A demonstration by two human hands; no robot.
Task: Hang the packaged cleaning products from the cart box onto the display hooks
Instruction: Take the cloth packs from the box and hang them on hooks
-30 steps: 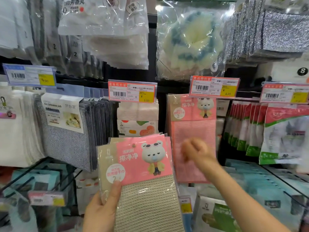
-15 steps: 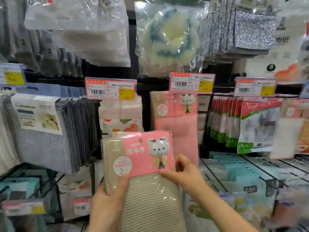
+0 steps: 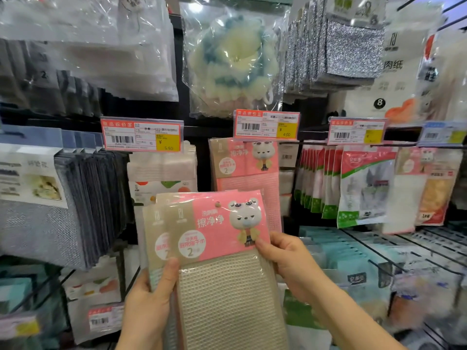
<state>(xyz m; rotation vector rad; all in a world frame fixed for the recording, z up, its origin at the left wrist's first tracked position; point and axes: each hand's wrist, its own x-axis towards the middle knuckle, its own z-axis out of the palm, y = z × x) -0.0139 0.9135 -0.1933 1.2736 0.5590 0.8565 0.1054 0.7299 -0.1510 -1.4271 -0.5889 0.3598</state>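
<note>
I hold a small stack of packaged beige waffle cloths (image 3: pixel 227 286) with pink bear header cards in front of the shelf. My left hand (image 3: pixel 149 306) grips the stack's lower left, thumb on the front card. My right hand (image 3: pixel 285 263) pinches the right edge of the front pack at the card's lower corner. Behind and above hangs a matching pink cloth pack (image 3: pixel 242 168) on its display hook under the price tag (image 3: pixel 266 124) marked 4.00. The cart box is out of view.
Grey cloth packs (image 3: pixel 75 198) hang left, white and fruit-print packs (image 3: pixel 161 173) just left of the pink one, green-and-red packs (image 3: pixel 353 185) right. A bagged bath sponge (image 3: pixel 232 59) and silver scrubbers (image 3: pixel 351 46) hang above. Wire hooks with teal packs (image 3: pixel 341 251) jut out low right.
My right hand came down from the hanging pink pack and took the right edge of the held stack. The stack rose and moved right, and the front pack now fans apart from those behind.
</note>
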